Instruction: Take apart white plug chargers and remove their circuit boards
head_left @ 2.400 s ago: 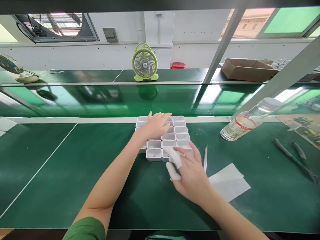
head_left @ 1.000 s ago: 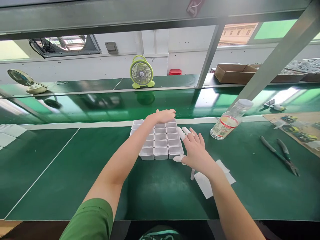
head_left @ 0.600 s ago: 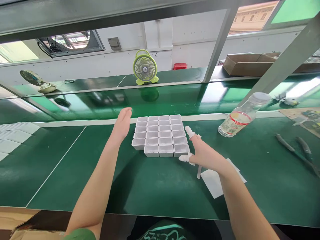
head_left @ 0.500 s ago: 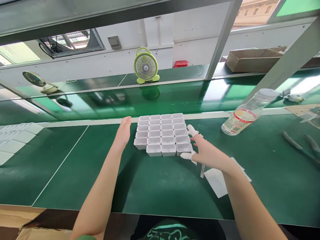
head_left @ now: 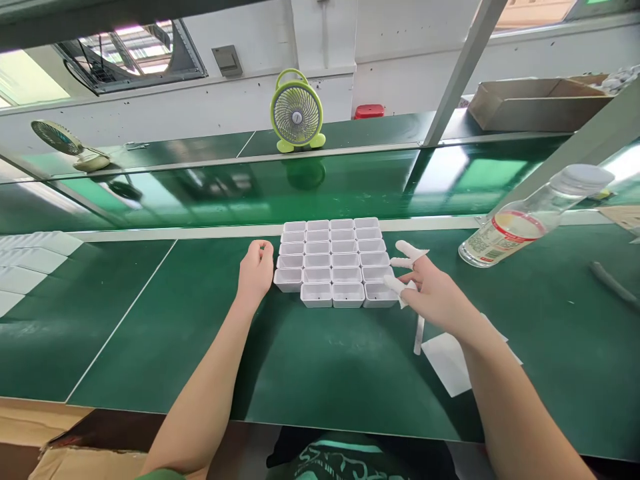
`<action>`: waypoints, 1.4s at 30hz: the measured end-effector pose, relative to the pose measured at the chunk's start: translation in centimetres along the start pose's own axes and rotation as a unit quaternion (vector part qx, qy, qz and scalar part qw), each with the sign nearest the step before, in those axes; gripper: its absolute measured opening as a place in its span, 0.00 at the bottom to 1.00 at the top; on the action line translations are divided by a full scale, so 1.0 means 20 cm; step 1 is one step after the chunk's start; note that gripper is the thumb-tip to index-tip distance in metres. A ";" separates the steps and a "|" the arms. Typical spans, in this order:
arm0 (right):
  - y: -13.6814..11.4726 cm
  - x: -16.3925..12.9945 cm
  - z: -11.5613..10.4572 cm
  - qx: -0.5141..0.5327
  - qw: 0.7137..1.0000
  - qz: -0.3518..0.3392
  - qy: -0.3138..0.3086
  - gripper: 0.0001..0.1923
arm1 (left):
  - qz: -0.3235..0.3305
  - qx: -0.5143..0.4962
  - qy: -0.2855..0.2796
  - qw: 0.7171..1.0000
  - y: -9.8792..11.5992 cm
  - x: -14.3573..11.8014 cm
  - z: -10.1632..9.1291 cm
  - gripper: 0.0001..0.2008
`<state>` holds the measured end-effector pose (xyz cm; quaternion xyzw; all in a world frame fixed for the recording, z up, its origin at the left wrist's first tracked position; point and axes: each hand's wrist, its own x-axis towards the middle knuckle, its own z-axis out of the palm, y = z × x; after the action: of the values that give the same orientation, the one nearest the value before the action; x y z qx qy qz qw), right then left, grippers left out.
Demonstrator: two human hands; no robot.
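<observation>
flanking boxy plastic tubs (head_left: 345,261): curled left hand (head_left: 256,273), finger-wrapped right hand (head_left: 434,287)

We list two bare forearms (head_left: 205,383), reaching forward and slanting inward. Our left hand (head_left: 255,272): back upward, fingers curled in. Our right hand (head_left: 434,291): digits spread, pointing left; thumb (head_left: 395,285) and two fingers (head_left: 411,251) sheathed in white coverings.

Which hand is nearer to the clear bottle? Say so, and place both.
Right. The right hand is just left of the bottle, not touching it; the left hand is farther, beyond the white trays, at their left side.
</observation>
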<state>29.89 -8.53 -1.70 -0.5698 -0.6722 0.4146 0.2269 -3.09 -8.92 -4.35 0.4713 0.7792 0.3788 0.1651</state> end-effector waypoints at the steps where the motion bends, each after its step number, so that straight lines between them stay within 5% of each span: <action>1: -0.01 0.00 0.00 0.000 1.000 0.004 0.009 0.42 | 0.000 0.009 0.000 1.000 0.00 -0.01 0.00 0.13; 11: 0.00 0.01 0.01 0.005 1.000 0.006 0.005 0.37 | 0.032 0.089 -0.016 0.995 0.07 -0.07 -0.02 0.17; 42: 0.00 0.01 0.01 -0.051 0.999 0.000 -0.004 0.32 | 0.059 0.109 -0.015 0.992 0.09 -0.09 -0.02 0.18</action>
<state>29.72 -8.46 -1.91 -0.5787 -0.6939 0.3817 0.1947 -1.30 -10.15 -2.84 0.5367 0.7844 0.2938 0.1017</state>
